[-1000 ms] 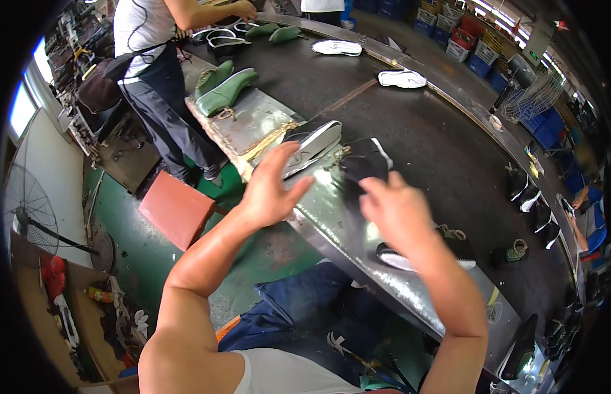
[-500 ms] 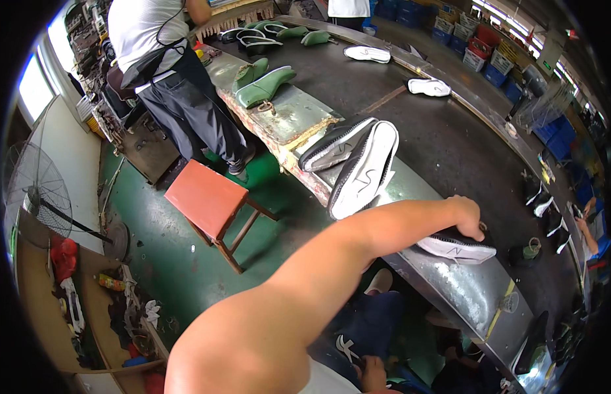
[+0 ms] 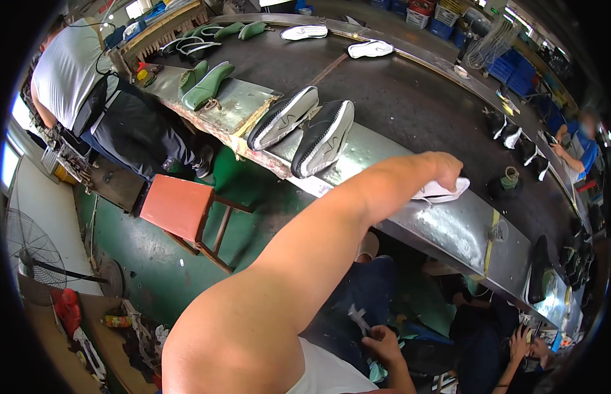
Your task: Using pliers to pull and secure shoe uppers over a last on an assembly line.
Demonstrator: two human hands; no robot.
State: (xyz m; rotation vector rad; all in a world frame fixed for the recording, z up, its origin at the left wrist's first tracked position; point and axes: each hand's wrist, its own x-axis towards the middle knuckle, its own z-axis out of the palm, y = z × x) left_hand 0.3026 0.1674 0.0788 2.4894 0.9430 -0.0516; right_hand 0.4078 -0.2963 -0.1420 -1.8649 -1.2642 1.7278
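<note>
My left hand reaches across to the metal edge of the workbench, fingers curled down on a white shoe. My forearm hides part of that shoe. Low over my lap, my right hand has its fingers closed on a small pale, branched piece whose kind I cannot make out. Two black-and-white shoes lean on their sides on the metal strip, left of my left forearm. Farther left along the bench stand green shoe lasts.
The dark bench surface carries white shoes at its far side. A red-topped stool stands on the green floor. A person in a white top works at the left; others sit at the right. A fan stands lower left.
My view has swung, shifting the bench leftward and upward. My left hand stays at the white shoe, which has turned. My right hand has risen, with the pale piece now in its fingers.
</note>
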